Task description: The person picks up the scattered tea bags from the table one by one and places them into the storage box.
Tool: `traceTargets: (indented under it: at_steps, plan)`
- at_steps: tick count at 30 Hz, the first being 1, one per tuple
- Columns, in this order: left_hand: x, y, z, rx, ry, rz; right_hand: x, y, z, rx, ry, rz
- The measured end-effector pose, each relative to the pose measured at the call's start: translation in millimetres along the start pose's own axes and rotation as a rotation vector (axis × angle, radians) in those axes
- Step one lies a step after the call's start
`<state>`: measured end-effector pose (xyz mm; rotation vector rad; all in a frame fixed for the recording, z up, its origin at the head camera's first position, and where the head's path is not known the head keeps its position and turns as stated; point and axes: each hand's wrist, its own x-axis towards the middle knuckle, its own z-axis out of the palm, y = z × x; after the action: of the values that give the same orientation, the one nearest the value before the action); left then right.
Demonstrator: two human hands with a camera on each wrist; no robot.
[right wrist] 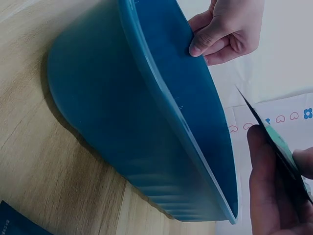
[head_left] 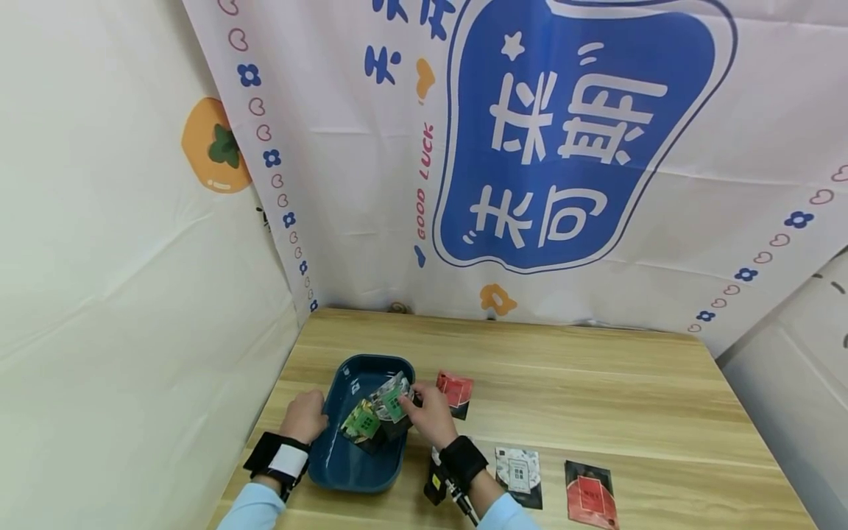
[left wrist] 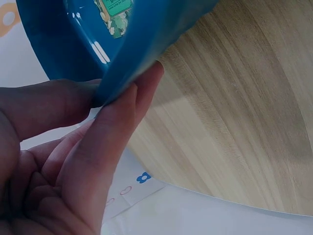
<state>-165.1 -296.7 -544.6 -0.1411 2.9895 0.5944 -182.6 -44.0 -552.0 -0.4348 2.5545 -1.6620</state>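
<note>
My left hand [head_left: 305,418] pinches the rim of a dark blue plastic basin [head_left: 361,480] on its left side, thumb inside and fingers outside in the left wrist view. A flat packet with a green label [head_left: 395,401] is pinched by my right hand [head_left: 433,419] over the basin's right side. In the right wrist view this thin packet [right wrist: 276,142] appears nearly edge-on, between thumb and fingers above the rim. Inside the basin lies another packet with a yellow-green print [head_left: 361,422], partly overlapped by the held one in the head view.
On the wooden table [head_left: 662,412] lie a red and black packet [head_left: 456,390] beside the basin, a grey-white packet [head_left: 519,471] and a red packet [head_left: 589,497] at front right. A printed white cloth [head_left: 371,221] hangs behind the table, with a pale wall [head_left: 132,294] at left.
</note>
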Motion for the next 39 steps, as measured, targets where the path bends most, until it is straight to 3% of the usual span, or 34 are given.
traceTargets:
  at_steps: [6, 17, 27, 34, 39]
  plan:
    - [0.1, 1.5, -1.0, -0.002, -0.011, -0.015, 1, -2, 3, 0.015, 0.006, 0.003]
    - [0.5, 1.7, -0.9, -0.004, -0.015, -0.017, -1, 0, 9, 0.043, -0.066, -0.034]
    - [0.2, -1.1, 0.8, -0.026, -0.018, -0.008, -1, -2, 10, 0.051, -0.180, -0.072]
    - [1.1, -0.8, 0.5, -0.016, -0.012, -0.007, -1, 3, 8, -0.022, -0.074, -0.121]
    - [0.2, -1.5, 0.2, -0.007, 0.011, 0.015, 0, 7, -5, -0.006, 0.020, -0.105]
